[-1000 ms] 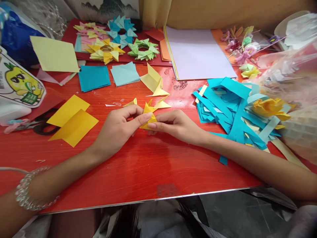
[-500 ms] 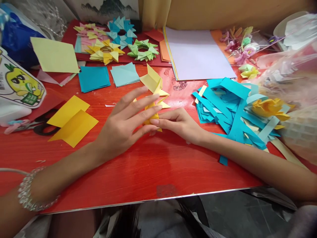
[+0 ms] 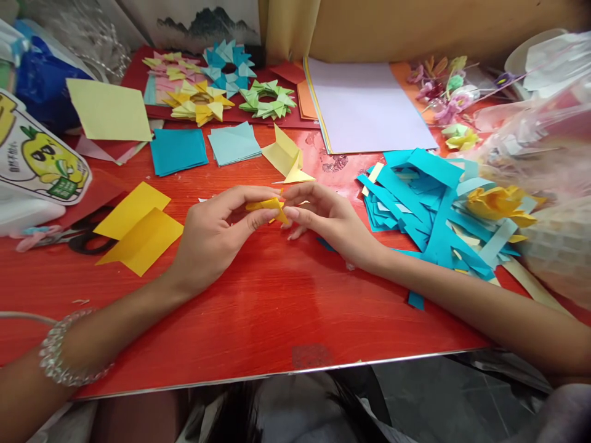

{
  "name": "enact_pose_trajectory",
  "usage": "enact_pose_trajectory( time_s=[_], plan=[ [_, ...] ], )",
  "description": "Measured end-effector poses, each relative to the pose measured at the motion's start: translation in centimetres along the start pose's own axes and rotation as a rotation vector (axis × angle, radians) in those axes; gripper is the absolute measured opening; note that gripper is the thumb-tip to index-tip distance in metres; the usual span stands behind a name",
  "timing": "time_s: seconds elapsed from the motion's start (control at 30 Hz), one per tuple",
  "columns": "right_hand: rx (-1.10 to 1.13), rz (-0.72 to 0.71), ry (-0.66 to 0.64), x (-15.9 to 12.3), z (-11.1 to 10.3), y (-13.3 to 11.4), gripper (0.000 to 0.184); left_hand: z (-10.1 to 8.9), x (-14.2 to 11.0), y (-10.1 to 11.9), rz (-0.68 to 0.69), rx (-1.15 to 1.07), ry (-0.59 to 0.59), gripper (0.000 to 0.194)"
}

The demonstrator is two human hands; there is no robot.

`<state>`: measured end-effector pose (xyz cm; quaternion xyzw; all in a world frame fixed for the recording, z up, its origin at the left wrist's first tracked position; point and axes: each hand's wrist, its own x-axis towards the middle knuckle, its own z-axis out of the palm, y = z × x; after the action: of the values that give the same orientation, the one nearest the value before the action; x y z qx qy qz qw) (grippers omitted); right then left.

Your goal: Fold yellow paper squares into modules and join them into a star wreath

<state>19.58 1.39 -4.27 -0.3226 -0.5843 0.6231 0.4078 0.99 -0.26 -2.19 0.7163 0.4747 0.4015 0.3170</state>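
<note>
My left hand [image 3: 217, 237] and my right hand [image 3: 325, 218] meet over the middle of the red table [image 3: 258, 307]. Both pinch a small folded yellow paper piece [image 3: 268, 206], held just above the tabletop between thumbs and fingertips. A bead bracelet [image 3: 60, 357] circles my left wrist. Just beyond the hands lies a pale yellow folded paper unit [image 3: 289, 157].
Yellow paper sheets [image 3: 138, 224] and black scissors [image 3: 80, 237] lie at the left. Blue squares [image 3: 178, 151] and finished paper stars [image 3: 198, 101] sit at the back. A white paper stack [image 3: 369, 104] is at back centre, a heap of teal strips [image 3: 429, 197] at right.
My left hand, spread open half a second ago, has closed on the yellow piece again. Both hands lifted it slightly and moved a little away from me.
</note>
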Motion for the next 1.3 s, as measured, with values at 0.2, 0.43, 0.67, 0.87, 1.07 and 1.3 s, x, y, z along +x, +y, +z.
enact_pose_trajectory(
  time_s=[0.2,0.43,0.67,0.87,1.07,1.3],
  plan=[
    [-0.018,0.038,-0.127,0.09,-0.17,-0.14,0.028,0.2,0.08,0.06,-0.034,0.008,0.009,0.014],
    [0.04,0.087,-0.114,-0.04,0.0,-0.18,0.025,0.42,-0.13,0.11,-0.12,0.048,0.009,0.02],
    [0.098,0.09,0.008,0.23,-0.01,-0.15,0.027,0.03,0.19,-0.6,-0.018,0.154,-0.015,0.029],
    [0.139,0.105,-0.016,0.15,0.04,-0.58,0.054,0.07,0.04,-0.54,0.1,0.282,0.025,0.025],
    [0.116,0.101,-0.047,0.39,0.13,-0.15,0.028,0.11,0.09,-0.18,-0.009,0.222,-0.008,0.02],
    [0.062,0.114,-0.007,0.14,0.14,-0.04,0.017,0.54,-0.02,0.13,-0.132,-0.046,-0.009,0.018]
  ],
)
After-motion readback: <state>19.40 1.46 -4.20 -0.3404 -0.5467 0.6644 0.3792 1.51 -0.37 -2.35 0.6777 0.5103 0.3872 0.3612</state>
